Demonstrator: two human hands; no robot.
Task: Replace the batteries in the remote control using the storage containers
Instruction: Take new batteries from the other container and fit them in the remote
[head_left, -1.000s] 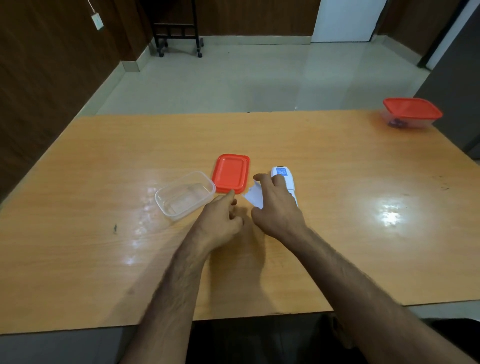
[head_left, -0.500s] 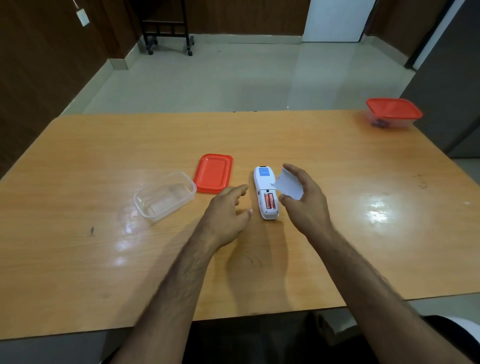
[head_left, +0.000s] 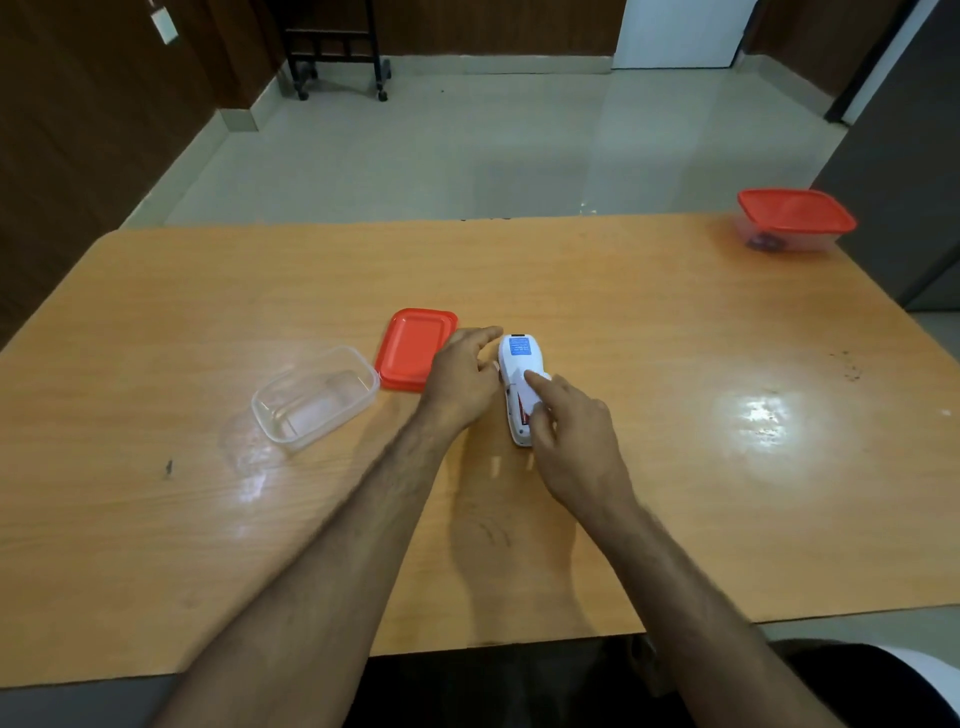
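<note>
A white remote control lies face down at the table's middle, blue label at its far end. My right hand holds the white battery cover down over the compartment, index finger on top. A strip of red battery still shows beside the cover. My left hand rests against the remote's left side, fingers loosely spread, gripping nothing. An open clear container stands to the left, its red lid lying flat beside it.
A second clear container with a red lid on sits at the far right corner of the wooden table, something dark inside. A black wheeled rack stands on the floor beyond the table.
My right hand carried the battery cover from the right of the remote back onto the compartment, hiding most of the batteries. My left hand moved forward to the remote's left side.
</note>
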